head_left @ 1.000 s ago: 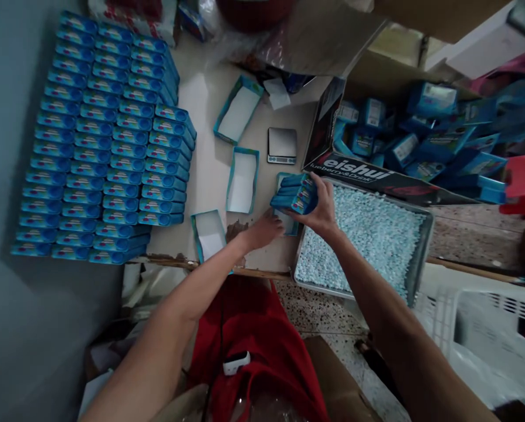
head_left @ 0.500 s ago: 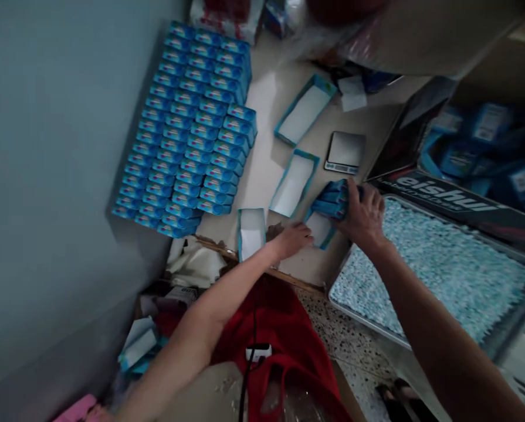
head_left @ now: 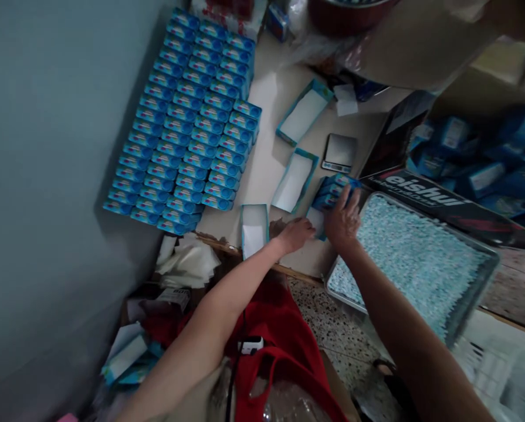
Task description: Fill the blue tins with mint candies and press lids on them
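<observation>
Several small blue boxes [head_left: 331,191] sit side by side in the far part of an open blue carton tray [head_left: 316,221] with a white inside. My right hand [head_left: 344,218] reaches over this tray, its fingers bent over the right end of the boxes and gripping there. At the tray's left side is my left hand [head_left: 297,234], its fingers curled against the edge; the fingertips are partly hidden. Just beyond the boxes lies a small digital scale [head_left: 340,151] with a bare metal plate.
Stacked blue boxes [head_left: 183,129] form rows along the wall. Three more open trays, one of them a carton tray [head_left: 294,183], lie on the table. To the right are a metal pan [head_left: 412,258] of pale blue pellets and a large carton [head_left: 438,196] holding blue boxes.
The small blue boxes now sit lower in the tray, their tops facing up. My right hand has shifted left and toward me over them. My left hand stays at the tray's edge.
</observation>
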The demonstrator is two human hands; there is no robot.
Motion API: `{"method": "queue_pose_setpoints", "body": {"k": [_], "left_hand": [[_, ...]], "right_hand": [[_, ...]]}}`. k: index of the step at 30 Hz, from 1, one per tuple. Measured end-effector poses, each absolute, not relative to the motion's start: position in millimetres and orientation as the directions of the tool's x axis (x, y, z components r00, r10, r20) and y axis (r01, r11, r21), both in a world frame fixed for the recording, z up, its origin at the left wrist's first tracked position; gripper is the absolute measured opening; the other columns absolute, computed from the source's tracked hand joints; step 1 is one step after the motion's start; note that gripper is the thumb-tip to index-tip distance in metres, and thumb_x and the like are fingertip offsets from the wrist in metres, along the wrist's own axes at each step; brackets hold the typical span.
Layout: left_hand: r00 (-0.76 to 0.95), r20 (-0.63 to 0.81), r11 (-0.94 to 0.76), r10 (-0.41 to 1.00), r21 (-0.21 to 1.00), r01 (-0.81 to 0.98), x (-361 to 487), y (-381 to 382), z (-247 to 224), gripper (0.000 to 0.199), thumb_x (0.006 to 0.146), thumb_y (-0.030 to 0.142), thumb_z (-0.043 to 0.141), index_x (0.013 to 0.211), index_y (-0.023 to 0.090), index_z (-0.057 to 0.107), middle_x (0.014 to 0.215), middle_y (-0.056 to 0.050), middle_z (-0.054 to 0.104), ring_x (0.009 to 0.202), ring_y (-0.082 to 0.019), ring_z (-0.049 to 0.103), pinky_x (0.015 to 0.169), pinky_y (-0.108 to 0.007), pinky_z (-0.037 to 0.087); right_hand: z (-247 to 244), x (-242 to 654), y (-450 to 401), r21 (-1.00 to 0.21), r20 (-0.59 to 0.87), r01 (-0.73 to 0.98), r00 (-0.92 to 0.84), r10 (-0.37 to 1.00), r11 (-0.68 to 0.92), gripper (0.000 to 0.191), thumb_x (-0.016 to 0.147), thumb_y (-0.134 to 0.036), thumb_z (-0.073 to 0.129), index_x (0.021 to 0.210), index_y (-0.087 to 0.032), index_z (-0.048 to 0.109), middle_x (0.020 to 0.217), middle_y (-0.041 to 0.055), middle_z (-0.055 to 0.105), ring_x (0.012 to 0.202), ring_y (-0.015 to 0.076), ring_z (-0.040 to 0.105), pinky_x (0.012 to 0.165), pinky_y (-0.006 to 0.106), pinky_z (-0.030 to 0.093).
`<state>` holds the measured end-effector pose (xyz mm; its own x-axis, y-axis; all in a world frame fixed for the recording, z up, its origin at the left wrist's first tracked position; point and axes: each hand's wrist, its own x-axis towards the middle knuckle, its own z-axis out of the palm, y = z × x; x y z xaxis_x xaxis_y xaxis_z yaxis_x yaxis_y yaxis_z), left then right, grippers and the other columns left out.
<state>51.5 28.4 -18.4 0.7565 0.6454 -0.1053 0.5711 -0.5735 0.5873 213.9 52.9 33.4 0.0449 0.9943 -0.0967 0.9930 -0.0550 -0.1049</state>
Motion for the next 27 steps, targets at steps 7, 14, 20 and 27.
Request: {"method": "queue_pose_setpoints", "body": {"k": [7,14,20,27], "left_hand": [[0.503,0.109,-0.467,0.857,0.575,0.671,-36.7,4.7,20.0,0.017,0.108,0.016,0.067,0.113,0.022,0.082,0.134,-0.009,0.080,0.135,-0.025,0.072,0.122,-0.038,0.055],[0.056,0.115,-0.104,0.992,0.472,0.876,-222.0,42.1,34.5,0.044,0.113,0.027,0.058,0.155,0.020,0.068,0.161,-0.017,0.067,0.164,-0.040,0.047,0.140,-0.074,0.021],[0.291,0.136,-0.319,0.947,0.513,0.797,-240.5,61.2,12.3,0.042,0.112,0.021,0.050,0.147,0.019,0.074,0.156,-0.015,0.071,0.166,-0.034,0.047,0.143,-0.072,0.002],[0.157,0.295,-0.298,0.942,0.527,0.796,-255.2,44.3,20.5,0.038,0.113,0.024,0.047,0.134,0.016,0.078,0.144,-0.017,0.077,0.161,-0.037,0.052,0.139,-0.069,0.027]], "right_hand": [[70.1,181.6,38.9,-0.128,-0.060,0.992,0.007,0.998,-0.015,0.087,0.106,-0.056,0.063,0.178,-0.014,0.036,0.181,0.0355,0.029,0.148,0.0519,0.057,0.111,0.072,0.054],[8.4,-12.6,51.6,-0.662,-0.033,0.697,-0.393,0.919,0.275,0.099,0.094,-0.056,0.080,0.173,-0.012,0.039,0.168,0.0276,0.046,0.160,0.0391,0.045,0.130,0.057,0.045],[10.0,-74.9,61.0,-0.450,-0.047,0.859,-0.297,0.954,0.245,0.084,0.099,-0.032,0.069,0.177,-0.017,0.041,0.167,0.0251,0.046,0.154,0.0410,0.043,0.126,0.059,0.038],[33.6,-101.1,71.6,-0.365,-0.123,0.896,-0.315,0.941,0.252,0.090,0.100,-0.033,0.066,0.182,-0.016,0.032,0.165,0.0248,0.050,0.148,0.0404,0.045,0.127,0.057,0.033]]}}
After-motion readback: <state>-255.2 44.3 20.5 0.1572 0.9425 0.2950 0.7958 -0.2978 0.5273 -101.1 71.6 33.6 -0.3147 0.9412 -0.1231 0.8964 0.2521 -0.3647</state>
